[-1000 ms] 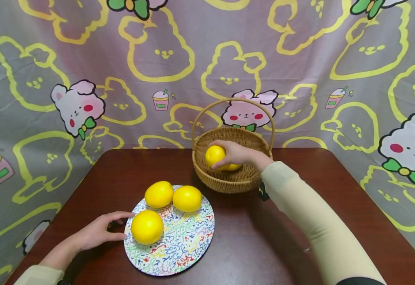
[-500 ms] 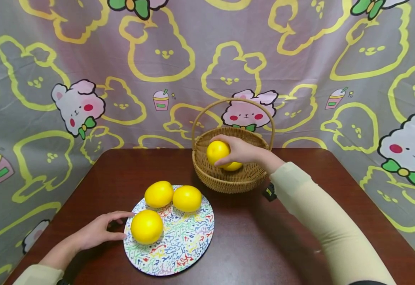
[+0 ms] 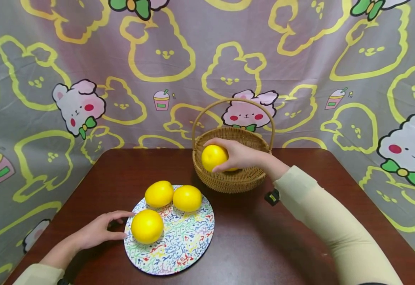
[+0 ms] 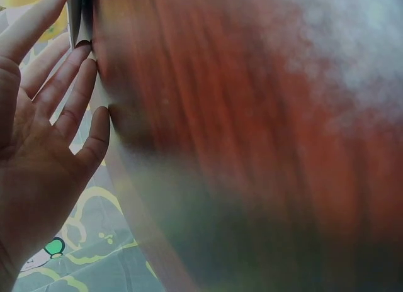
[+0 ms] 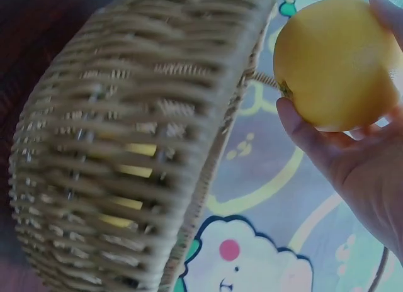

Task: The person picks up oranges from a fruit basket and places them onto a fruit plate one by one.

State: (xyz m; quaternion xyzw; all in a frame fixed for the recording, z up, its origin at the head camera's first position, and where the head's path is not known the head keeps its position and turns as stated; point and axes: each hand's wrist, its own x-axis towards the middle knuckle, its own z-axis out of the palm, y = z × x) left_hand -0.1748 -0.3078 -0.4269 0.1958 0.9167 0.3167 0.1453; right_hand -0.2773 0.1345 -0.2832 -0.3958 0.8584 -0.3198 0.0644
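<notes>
With thumb and fingers curled round it, my right hand [image 3: 241, 155] grips a yellow citrus fruit [image 3: 212, 159] over the wicker basket [image 3: 228, 186]. The right wrist view shows this fruit [image 5: 337, 62] beyond the basket's rim, its small green stem end by a fingertip. More yellow shows behind the hand, inside the basket [image 5: 132, 84]. My left hand [image 3: 98, 229] rests at the left edge of a round patterned plate [image 3: 182, 249], thumb and fingers spread apart and holding nothing. Three yellow fruits lie on the plate; the nearest fruit [image 3: 147, 226] is beside the left fingertips.
The basket's tall arched handle [image 3: 233, 99] rises over its opening. Two fruits [image 3: 159, 194] sit side by side at the plate's far edge. A dark brown wooden table [image 3: 257, 237] bears everything, with a cartoon-printed curtain [image 3: 193, 59] behind it.
My right hand and its fruit rise slightly, then come down a little, leftward and nearer to me. The right forearm shifts rightward. My left hand stays at the plate.
</notes>
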